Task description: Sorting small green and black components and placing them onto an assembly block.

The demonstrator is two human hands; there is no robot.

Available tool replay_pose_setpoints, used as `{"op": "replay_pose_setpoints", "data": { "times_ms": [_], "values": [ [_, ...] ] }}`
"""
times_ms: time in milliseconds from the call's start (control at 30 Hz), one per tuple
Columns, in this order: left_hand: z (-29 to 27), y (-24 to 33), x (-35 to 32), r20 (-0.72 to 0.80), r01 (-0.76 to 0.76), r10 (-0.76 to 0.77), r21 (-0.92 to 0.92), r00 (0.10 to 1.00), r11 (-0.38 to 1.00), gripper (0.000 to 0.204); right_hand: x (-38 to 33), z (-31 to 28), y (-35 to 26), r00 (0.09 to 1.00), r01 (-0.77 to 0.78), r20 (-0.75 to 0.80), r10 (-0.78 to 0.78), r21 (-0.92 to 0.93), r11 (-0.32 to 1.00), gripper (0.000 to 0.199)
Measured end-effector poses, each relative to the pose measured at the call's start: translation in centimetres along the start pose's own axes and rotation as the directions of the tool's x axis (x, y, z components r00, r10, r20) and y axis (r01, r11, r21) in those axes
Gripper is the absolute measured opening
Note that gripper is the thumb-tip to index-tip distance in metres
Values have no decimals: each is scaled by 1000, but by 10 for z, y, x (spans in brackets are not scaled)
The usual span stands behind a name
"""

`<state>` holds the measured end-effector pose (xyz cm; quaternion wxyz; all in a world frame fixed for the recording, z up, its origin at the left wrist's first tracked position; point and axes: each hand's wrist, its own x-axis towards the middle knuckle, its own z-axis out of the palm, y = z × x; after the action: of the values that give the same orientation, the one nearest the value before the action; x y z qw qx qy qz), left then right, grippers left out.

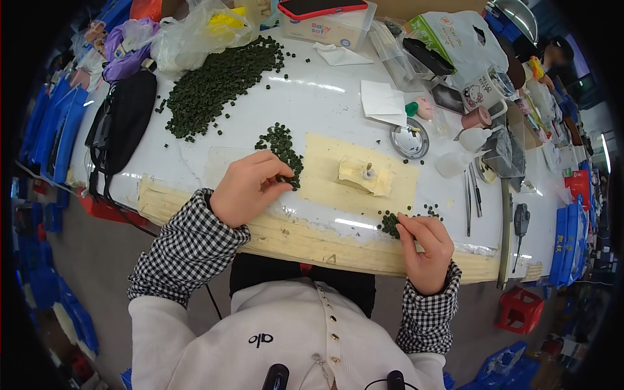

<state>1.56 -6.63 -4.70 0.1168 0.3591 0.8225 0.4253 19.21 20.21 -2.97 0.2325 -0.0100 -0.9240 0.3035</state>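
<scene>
The person's left hand [253, 185] is at the lower end of the middle pile [278, 144] of small dark green pieces, with the thumb and forefinger bent toward each other beside it. Whether a piece is caught between those fingertips cannot be told. The right hand [429, 250] is over the small pile [389, 225] of the same pieces near the front edge of the white table [325, 97]. Its thumb and forefinger are drawn together at the pile's right side, and it cannot be told whether they grip a piece. A few loose pieces lie scattered just beyond the right hand.

Between the hands, a yellow sheet [318, 156] lies flat on the table. On it rests a crumpled yellow wrapping [380, 185] with a small upright peg [369, 170] at its middle. The large pile [214, 88] of green pieces spreads farther back on the left, near a clear plastic bag [179, 49] and a black pouch [133, 114].

To the right of the sheet are a round metal lid [409, 141], folded white tissues [383, 104] and a pair of tweezers [468, 205] lying next to a thin dark tool [476, 188]. At the back, a phone [322, 6] with a red edge lies on a plastic box [328, 27]. A red stool [520, 311] stands on the floor to the right.
</scene>
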Motion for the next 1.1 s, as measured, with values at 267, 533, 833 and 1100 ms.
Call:
{"op": "replay_pose_setpoints", "data": {
  "times_ms": [267, 533, 833, 1100],
  "values": [
    [4, 2, 2, -8, -213, 222, 247, 975, 945, 16, -6, 8, -1, 997, -73, -22, 72, -21, 997, 14],
    [9, 4, 2, -33, -341, 436, 573, 899, 745, 18, -4, 14, -6, 997, 70, 51, -63, -147, 987, 20],
    [7, 4, 0, -138, -246, 340, 454, 930, 856, 16, -2, 24, -2, 990, 141, 30, -139, -126, 982, 20],
    [-4, 7, -4, -201, -39, 42, 16, 979, 999, 15, -4, 18, -8, 998, 36, -47, -33, 66, 997, 23]
  ]
}}
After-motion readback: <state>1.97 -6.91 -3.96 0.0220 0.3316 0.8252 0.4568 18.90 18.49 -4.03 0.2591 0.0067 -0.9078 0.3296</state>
